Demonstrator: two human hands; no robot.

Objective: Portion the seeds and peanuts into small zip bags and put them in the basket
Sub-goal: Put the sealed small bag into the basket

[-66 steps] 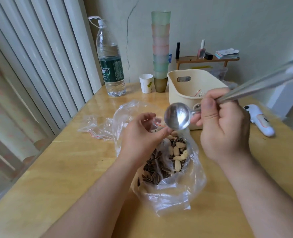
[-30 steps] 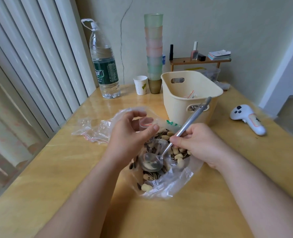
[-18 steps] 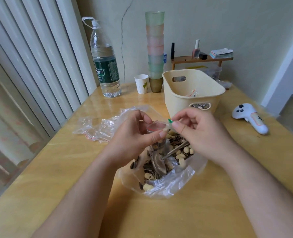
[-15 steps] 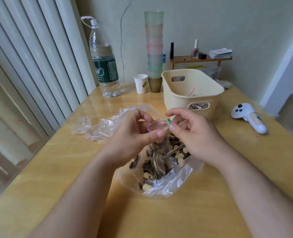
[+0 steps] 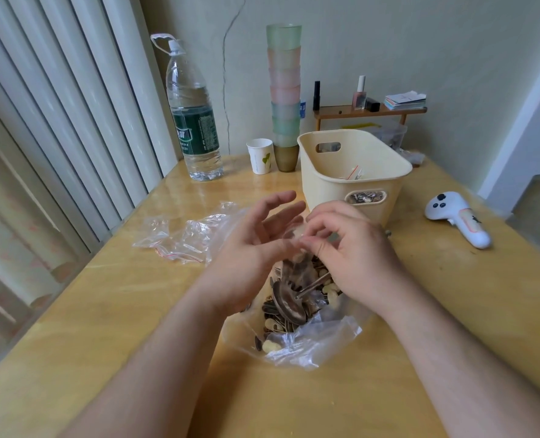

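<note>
A large clear bag of sunflower seeds and peanuts (image 5: 306, 343) lies open on the wooden table in front of me. A metal spoon (image 5: 289, 303) rests inside it on the seeds. Above it, a small zip bag (image 5: 294, 231) hangs between my hands. My left hand (image 5: 252, 248) pinches its top edge with the thumb, the other fingers spread out. My right hand (image 5: 354, 251) pinches the same top edge with curled fingertips. The cream basket (image 5: 331, 172) stands just behind my hands, with filled little bags showing inside and through its handle hole.
Empty zip bags (image 5: 180, 238) lie crumpled to the left. At the back stand a water bottle (image 5: 196, 121), a paper cup (image 5: 260, 156), a tall stack of cups (image 5: 284, 90) and a small shelf (image 5: 369, 110). A white controller (image 5: 458, 219) lies at right.
My right hand lowered the spoon into the big bag, let go of it and came up to the small bag's mouth. Both hands now pinch that mouth together.
</note>
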